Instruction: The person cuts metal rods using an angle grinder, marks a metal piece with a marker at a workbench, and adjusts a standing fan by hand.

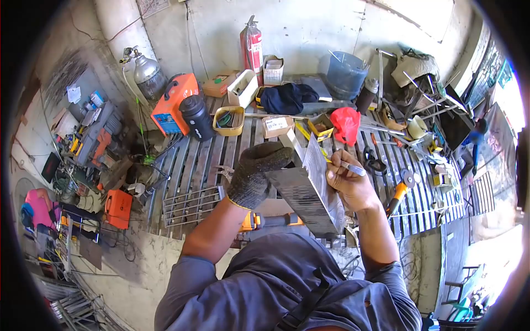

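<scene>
My left hand (258, 172), in a dark knit work glove, is closed on the upper left edge of an angled metal piece (307, 199) with rows of parallel slots or ridges. The piece is tilted up in front of my chest. My right hand (353, 185) is bare and pinches a whitish marker (354, 168) beside the right face of the piece. Whether the marker's tip touches the metal is hidden. Below my gloved hand, a yellow and black power tool (251, 222) lies partly covered by the piece.
On the slatted metal bench (193, 165) lie a wire grid (190, 207), a yellow angle grinder (398, 196) at right, and a red bag (346, 125). An orange welding machine (175, 105), black flask (196, 117), fire extinguisher (252, 47) and blue bucket (346, 76) stand at the back.
</scene>
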A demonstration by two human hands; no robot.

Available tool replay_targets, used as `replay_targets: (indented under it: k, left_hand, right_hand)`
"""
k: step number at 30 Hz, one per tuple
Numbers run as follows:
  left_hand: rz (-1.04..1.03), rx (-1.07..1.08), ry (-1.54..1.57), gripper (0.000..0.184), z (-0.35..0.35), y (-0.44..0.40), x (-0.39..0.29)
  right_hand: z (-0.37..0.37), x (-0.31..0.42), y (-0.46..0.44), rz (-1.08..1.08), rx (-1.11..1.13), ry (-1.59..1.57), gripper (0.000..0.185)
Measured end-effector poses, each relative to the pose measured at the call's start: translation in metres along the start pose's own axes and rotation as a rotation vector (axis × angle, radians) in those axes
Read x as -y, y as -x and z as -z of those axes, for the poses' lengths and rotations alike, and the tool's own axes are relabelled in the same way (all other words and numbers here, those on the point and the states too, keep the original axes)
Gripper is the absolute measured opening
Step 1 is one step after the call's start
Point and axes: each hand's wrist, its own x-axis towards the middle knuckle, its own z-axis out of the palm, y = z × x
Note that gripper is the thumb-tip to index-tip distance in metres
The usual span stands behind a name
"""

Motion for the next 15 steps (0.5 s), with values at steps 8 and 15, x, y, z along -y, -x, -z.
replay_targets:
  k: [8,15]
  left_hand:
    - [0.075,0.188,0.354,0.029,-0.004,0.002,-0.009]
    - [0.151,0.167,0.449,0.033,-0.029,0.019,-0.03]
  right_hand:
    - [-0.003,-0.006,-0.016,-0.061,-0.024,-0.11,0.026]
    - [-0.012,-0.009,-0.018,-0.016,-0.152,-0.147,0.028]
